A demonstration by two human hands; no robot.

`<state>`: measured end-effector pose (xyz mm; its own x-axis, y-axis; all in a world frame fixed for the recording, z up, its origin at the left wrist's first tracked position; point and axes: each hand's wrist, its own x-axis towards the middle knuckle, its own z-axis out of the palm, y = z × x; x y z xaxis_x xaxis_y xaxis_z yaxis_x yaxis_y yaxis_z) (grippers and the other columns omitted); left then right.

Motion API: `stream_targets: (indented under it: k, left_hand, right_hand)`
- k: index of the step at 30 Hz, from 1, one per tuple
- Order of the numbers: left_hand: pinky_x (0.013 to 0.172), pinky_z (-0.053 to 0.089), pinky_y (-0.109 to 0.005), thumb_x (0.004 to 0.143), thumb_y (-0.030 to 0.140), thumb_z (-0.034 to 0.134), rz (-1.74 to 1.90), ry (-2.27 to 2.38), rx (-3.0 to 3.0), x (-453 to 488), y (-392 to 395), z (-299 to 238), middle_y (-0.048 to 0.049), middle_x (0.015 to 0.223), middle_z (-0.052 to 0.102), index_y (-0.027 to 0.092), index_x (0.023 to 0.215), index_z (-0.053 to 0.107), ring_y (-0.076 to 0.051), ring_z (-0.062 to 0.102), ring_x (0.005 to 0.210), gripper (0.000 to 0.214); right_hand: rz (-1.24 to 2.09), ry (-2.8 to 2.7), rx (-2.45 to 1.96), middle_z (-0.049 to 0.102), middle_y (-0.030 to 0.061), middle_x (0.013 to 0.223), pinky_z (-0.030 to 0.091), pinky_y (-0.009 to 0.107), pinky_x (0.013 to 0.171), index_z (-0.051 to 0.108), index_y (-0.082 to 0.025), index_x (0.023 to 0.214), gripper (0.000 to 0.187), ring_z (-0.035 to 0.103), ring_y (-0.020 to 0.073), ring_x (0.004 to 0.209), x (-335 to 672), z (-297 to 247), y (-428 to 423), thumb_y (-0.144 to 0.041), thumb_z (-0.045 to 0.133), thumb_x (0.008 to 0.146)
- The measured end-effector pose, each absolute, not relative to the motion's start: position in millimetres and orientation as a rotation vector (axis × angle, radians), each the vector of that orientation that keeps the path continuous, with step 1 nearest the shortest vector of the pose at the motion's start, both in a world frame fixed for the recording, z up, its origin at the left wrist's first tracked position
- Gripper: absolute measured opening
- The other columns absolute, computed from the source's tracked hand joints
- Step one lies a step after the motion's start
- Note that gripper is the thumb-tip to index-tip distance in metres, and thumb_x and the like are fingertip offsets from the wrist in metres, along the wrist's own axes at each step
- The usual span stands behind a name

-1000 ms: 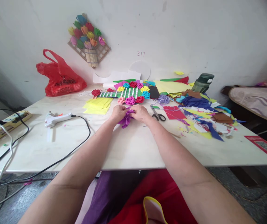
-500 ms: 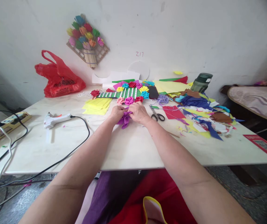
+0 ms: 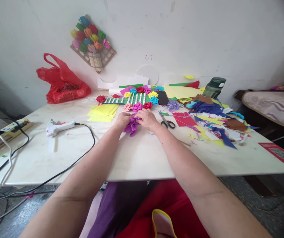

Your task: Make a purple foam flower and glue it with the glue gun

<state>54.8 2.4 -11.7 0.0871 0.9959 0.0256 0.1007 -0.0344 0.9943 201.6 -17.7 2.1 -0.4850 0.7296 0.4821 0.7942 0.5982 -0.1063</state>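
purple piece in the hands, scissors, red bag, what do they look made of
Purple piece: probably thin paper, perhaps crepe, looking matte, with soft folds and ruffled edges; thin cloth can't be ruled out. Scissors: greyish blades, likely metal; solid black handles, probably plastic. Red bag: most likely thin plastic film, slightly shiny, with crumpled sides and a floppy loop handle.

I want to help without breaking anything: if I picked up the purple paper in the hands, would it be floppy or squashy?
The purple paper would probably be light, because it looks thin. It may flop a bit, since its loose ends stick out between the left hand and right hand. It could squash easily, as it already shows folds.
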Motion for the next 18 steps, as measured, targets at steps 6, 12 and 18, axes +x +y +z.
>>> stream_targets:
  k: [6,12,18]
  left_hand:
    - [0.045,0.031,-0.023,0.052,0.024,0.064,1.095,1.206,1.383,56.7,-1.1,-9.4,0.0034,0.042,0.045,0.012,0.054,0.057,-0.009,0.042,0.043,0.014]
    - [0.043,0.03,-0.022,0.052,0.021,0.065,1.098,1.126,1.351,56.7,-0.9,-11.7,0.0028,0.042,0.046,0.013,0.049,0.054,-0.008,0.041,0.042,0.014]
    - [0.046,0.034,-0.023,0.049,0.012,0.061,1.167,1.023,1.224,53.9,6.4,-17.4,0.0009,0.043,0.049,0.011,0.046,0.056,-0.009,0.044,0.043,0.006]
  right_hand:
    - [-0.095,-2.382,-1.176,0.066,0.0063,0.089,0.032,0.032,0.076,0.068,-0.017,0.085,0.015,0.051,0.0203,0.089,204.2,1.8,-14.6,-0.019,0.055,0.079]
    - [-0.195,-2.382,-1.167,0.065,0.0086,0.088,0.032,0.034,0.077,0.067,-0.015,0.082,0.016,0.05,0.0226,0.09,202.6,1.3,-14.5,-0.014,0.053,0.077]
    - [-0.418,-2.393,-1.056,0.063,0.0107,0.087,0.032,0.037,0.078,0.066,-0.012,0.081,0.019,0.047,0.0235,0.089,197.4,6.0,-23.0,-0.013,0.047,0.079]
